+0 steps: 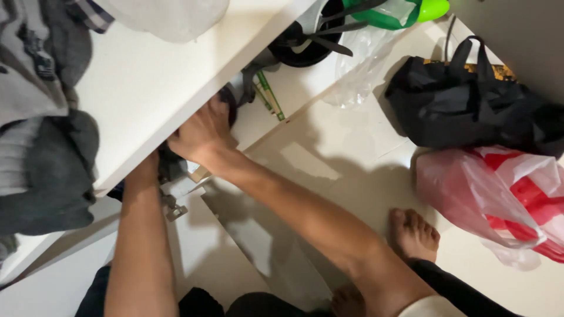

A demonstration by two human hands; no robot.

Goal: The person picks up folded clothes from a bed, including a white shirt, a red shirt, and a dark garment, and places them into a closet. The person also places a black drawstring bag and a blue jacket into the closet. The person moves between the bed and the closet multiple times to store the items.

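Both arms outstretched, hands (202,135) seemingly under shelf (153,82)

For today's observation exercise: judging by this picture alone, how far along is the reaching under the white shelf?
Done: grey clothes lie on the white shelf. In hand: the right hand reaches beneath its edge onto dark items; the left hand is hidden under it. Left: a black bag and red-and-white plastic bag sit untouched on the floor.
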